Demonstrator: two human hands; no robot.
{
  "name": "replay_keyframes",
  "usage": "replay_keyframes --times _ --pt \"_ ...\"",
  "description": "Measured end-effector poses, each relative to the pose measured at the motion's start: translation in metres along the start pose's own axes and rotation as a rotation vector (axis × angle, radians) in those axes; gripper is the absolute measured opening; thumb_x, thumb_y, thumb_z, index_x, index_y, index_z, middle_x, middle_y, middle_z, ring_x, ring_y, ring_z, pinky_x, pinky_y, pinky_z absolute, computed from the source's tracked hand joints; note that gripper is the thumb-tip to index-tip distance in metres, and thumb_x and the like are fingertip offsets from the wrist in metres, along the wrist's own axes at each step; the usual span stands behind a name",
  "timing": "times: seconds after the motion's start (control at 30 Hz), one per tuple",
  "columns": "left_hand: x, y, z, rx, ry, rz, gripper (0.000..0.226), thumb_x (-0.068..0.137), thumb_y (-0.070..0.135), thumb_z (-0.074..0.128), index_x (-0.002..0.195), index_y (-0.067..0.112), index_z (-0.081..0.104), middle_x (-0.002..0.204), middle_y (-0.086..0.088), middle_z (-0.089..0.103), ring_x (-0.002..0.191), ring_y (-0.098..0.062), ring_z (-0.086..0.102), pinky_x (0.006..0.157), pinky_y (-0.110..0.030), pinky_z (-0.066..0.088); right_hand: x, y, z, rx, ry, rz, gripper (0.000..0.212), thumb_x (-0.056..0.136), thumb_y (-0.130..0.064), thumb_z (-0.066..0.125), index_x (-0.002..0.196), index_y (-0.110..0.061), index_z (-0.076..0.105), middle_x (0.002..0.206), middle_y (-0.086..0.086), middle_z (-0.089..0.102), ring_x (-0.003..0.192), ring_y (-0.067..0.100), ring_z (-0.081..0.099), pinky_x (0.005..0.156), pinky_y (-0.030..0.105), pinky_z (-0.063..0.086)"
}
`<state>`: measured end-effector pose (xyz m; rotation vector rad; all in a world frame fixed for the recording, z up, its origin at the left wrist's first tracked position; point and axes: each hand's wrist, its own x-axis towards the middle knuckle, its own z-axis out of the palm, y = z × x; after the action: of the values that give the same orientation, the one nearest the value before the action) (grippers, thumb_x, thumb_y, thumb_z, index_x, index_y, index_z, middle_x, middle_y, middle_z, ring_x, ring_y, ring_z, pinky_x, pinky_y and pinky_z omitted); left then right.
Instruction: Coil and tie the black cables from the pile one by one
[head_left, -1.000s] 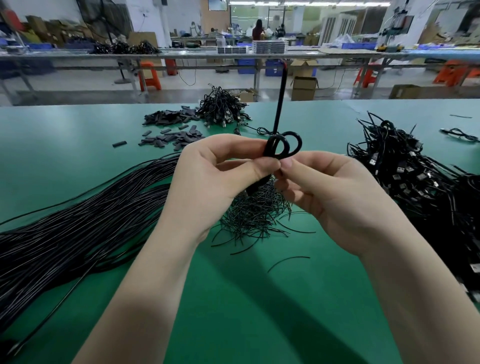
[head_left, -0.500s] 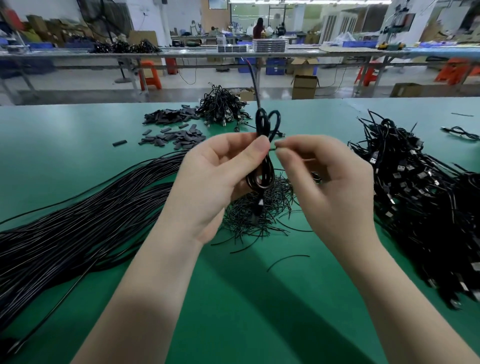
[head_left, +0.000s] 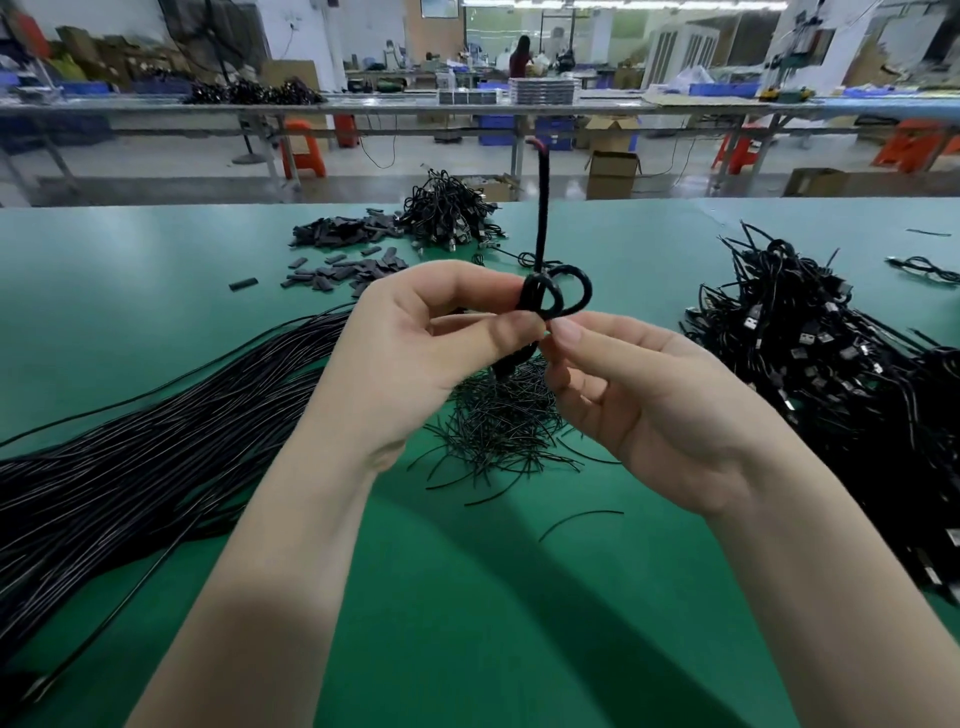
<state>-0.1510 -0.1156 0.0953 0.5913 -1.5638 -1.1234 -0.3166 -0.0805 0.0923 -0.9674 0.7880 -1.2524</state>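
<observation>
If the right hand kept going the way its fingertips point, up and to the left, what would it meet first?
Almost at once the coiled cable and the left hand's thumb pinching it; depth looks matched, though one view can't confirm.

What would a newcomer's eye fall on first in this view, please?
First, the two hands at centre: the left hand and right hand pinch a small looped black cable, one end sticking straight up. Next, the long straight cables sprawled at left on the green table, and the tangled USB cable pile at right.
</observation>
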Motion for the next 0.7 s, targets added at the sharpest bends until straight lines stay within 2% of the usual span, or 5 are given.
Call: replay_keyframes --times 0.17,0.33,0.43,0.57,0.7 --pt "0.000 -0.001 0.010 -0.127 0.112 -0.125 0.017 0.066 0.035 0.078 0.080 0.027 0.076 0.077 0.006 0.072 0.066 -0.006 0.066 0.059 -0.018 0.052 0.001 0.009 0.007 -0.274 0.136 -0.483 0.006 0.076 -0.012 0.078 0.077 -0.016 0.073 0.072 -0.004 0.070 0.066 0.009 0.061 0.067 0.022 0.050" --pt "-0.001 0.001 0.017 -0.020 0.133 -0.207 0.013 0.074 0.036 0.072 0.078 0.027 0.079 0.070 0.006 0.070 0.063 -0.008 0.065 0.054 -0.016 0.049 0.004 0.020 -0.001 -1.303 0.426 -1.292 0.008 0.087 0.004 0.067 0.089 0.001 0.074 0.083 0.011 0.069 0.076 0.028 0.065 0.075 0.030 0.050" --pt "-0.001 0.001 0.018 0.048 0.082 -0.214 0.023 0.093 0.034 0.062 0.081 0.025 0.079 0.075 0.002 0.070 0.070 -0.013 0.066 0.056 -0.016 0.050 0.007 0.023 -0.003 -1.369 0.468 -1.332 0.013 0.084 0.011 0.065 0.092 0.005 0.074 0.084 0.017 0.068 0.074 0.034 0.063 0.073 0.033 0.048" --pt "-0.002 0.003 0.016 0.053 -0.010 -0.205 0.038 0.084 0.049 0.063 0.087 0.013 0.076 0.069 -0.002 0.062 0.070 -0.013 0.067 0.064 -0.021 0.053 0.009 0.018 -0.004 -1.344 0.439 -1.252 0.014 0.084 0.011 0.065 0.091 0.003 0.074 0.082 0.016 0.066 0.073 0.031 0.061 0.071 0.030 0.046" --pt "-0.002 0.002 0.012 0.023 -0.065 -0.239 0.029 0.083 0.040 0.061 0.091 0.017 0.076 0.057 0.007 0.050 0.061 -0.008 0.059 0.073 -0.030 0.059 0.007 0.009 -0.006 -1.142 0.276 -1.045 0.014 0.087 0.001 0.067 0.091 -0.010 0.074 0.084 0.000 0.067 0.079 0.009 0.061 0.073 0.014 0.045"
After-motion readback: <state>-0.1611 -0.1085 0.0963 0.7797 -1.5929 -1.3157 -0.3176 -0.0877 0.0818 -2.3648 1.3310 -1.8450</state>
